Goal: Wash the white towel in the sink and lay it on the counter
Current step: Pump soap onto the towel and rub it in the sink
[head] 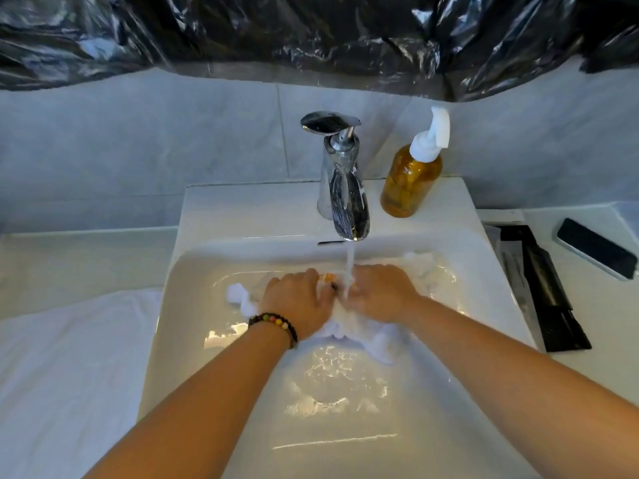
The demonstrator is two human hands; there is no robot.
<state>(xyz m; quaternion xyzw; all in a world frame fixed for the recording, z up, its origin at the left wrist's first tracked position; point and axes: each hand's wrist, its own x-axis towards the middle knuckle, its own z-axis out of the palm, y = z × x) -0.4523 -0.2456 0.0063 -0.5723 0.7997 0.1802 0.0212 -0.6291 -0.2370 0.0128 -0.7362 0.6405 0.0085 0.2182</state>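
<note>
A wet white towel lies bunched in the white sink, under the stream from the chrome faucet. My left hand, with a beaded bracelet on its wrist, grips the towel's left part. Just to the right, my right hand grips the towel too, and the water falls between the two hands. Both hands cover most of the towel; its ends stick out at left, right and below. Water pools in the basin.
An amber soap bottle with a white pump stands right of the faucet. A white cloth covers the counter on the left. On the right counter lie a black phone and a black folded object. Black plastic sheeting hangs above.
</note>
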